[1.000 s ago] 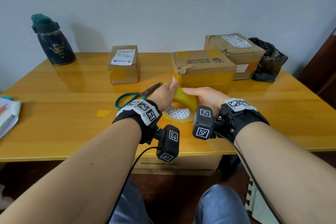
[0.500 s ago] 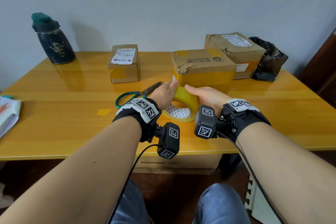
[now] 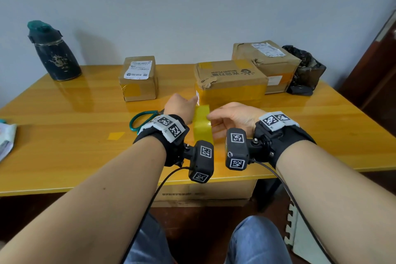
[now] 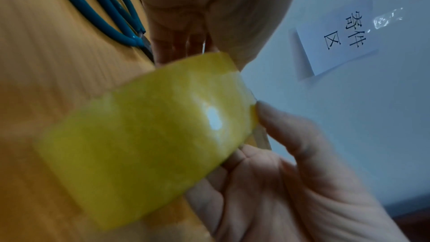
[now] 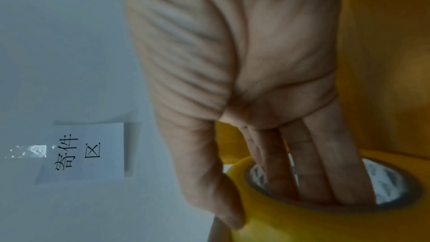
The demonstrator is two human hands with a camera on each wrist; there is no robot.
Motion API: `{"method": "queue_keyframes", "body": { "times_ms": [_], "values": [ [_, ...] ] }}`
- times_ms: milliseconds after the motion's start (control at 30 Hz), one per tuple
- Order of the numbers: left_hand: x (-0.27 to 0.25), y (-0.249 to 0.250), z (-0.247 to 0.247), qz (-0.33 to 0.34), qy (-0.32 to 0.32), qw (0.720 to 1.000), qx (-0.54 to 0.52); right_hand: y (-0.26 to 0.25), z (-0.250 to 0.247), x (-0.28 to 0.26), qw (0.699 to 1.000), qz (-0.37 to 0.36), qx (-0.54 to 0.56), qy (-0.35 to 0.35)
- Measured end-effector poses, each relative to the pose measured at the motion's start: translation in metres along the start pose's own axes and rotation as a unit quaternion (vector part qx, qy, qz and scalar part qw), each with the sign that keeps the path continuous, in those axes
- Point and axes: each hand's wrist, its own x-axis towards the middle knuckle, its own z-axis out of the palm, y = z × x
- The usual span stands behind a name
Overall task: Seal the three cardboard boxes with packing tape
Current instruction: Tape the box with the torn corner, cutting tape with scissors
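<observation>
Three taped cardboard boxes stand on the yellow table (image 3: 64, 146): a small one (image 3: 139, 79) at the back left, a middle one (image 3: 229, 79) just past my hands, and one (image 3: 265, 60) at the back right. I hold a yellow tape roll (image 3: 202, 128) edge-up between my hands. My right hand (image 3: 214, 118) grips it, with fingers (image 5: 314, 172) inside the core and the thumb outside on the roll (image 5: 291, 214). My left hand (image 3: 194, 100) pinches the tape's free end above the roll (image 4: 149, 135).
Teal-handled scissors (image 3: 143, 118) lie left of my left wrist, a yellow tape scrap (image 3: 115, 135) beside them. A dark bottle (image 3: 53, 53) stands back left, a black bag (image 3: 304, 70) back right, papers (image 3: 6, 139) at the left edge. A large carton (image 3: 203, 193) sits under the table.
The roll has come up off the table from a tilted lie to edge-on between my hands. My left hand has moved up and away with the tape end.
</observation>
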Motion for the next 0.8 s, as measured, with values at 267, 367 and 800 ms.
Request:
{"method": "queue_keyframes", "body": {
  "times_ms": [267, 367, 800],
  "values": [
    [-0.018, 0.002, -0.011, -0.041, -0.223, 0.954, -0.195, -0.011, -0.008, 0.003, 0.998, -0.012, -0.024, 0.049],
    [-0.022, 0.001, -0.015, -0.042, -0.269, 0.941, -0.201, -0.013, -0.004, -0.002, 0.992, 0.003, -0.089, 0.085],
    [-0.023, -0.005, -0.013, -0.055, -0.237, 0.953, -0.181, -0.022, -0.006, 0.000, 0.969, -0.033, -0.214, 0.118]
  ]
}}
